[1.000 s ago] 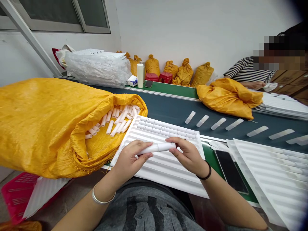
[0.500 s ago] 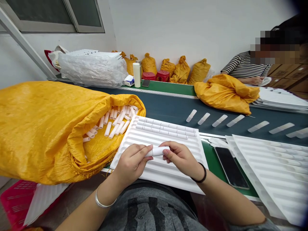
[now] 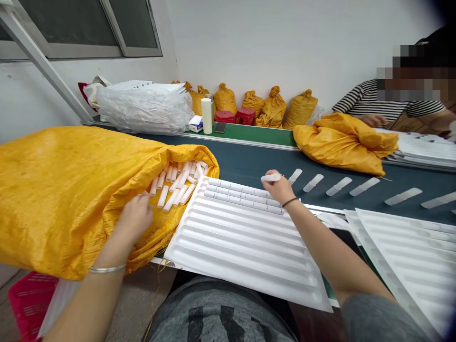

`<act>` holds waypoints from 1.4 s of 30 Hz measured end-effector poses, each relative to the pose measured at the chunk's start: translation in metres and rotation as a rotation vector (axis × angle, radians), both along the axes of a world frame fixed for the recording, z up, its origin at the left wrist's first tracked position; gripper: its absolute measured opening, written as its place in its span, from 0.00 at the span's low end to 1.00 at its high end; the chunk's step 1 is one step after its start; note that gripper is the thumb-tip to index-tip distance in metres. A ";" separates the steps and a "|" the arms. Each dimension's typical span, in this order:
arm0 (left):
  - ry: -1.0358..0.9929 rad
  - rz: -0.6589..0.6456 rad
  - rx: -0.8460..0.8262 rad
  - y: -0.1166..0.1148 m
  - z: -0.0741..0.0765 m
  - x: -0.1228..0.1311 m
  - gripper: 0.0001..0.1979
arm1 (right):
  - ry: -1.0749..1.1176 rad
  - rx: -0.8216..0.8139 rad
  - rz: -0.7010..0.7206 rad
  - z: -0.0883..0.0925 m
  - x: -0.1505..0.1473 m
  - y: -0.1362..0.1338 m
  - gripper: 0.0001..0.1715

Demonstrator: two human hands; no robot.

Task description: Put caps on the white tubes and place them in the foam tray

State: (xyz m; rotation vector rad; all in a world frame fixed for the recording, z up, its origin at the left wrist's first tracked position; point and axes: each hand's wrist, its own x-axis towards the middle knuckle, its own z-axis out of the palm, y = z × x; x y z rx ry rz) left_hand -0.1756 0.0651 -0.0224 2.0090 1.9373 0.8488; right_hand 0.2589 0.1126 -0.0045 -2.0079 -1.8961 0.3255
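My right hand [image 3: 280,189] is closed around a white plastic tube [image 3: 271,177] above the dark conveyor belt [image 3: 245,161], just past the far edge of the white grooved tray [image 3: 242,242]. Rows of white tubes with small dark print [image 3: 245,195] lie in the tray's far grooves. On the left, my left hand [image 3: 137,216] reaches into the mouth of a large yellow woven sack [image 3: 71,190]. Loose white tubes [image 3: 176,187] lie in that mouth, beside my fingers. Motion blurs this hand, and whether it holds anything cannot be made out.
Single tubes [image 3: 338,186] stand in a spaced line along the belt. Stacked trays [image 3: 402,256] lie at right, partly over a dark phone [image 3: 344,240]. Across the belt are a second yellow sack [image 3: 345,142], a plastic-wrapped bundle [image 3: 146,109] and a co-worker in a striped shirt [image 3: 363,102].
My hands have moved apart from the tube they held together over the tray. The right carried a tube forward to the belt; the left went to the sack's mouth.
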 end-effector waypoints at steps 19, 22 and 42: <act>-0.101 -0.180 0.095 -0.024 0.010 0.034 0.15 | -0.169 -0.207 0.114 -0.032 0.050 -0.043 0.08; -0.269 -0.289 0.118 -0.036 0.016 0.066 0.13 | -0.222 -0.124 0.108 -0.034 0.050 -0.059 0.12; -0.158 -0.680 0.063 -0.072 0.038 0.123 0.23 | 0.385 0.339 0.753 0.037 -0.056 -0.124 0.19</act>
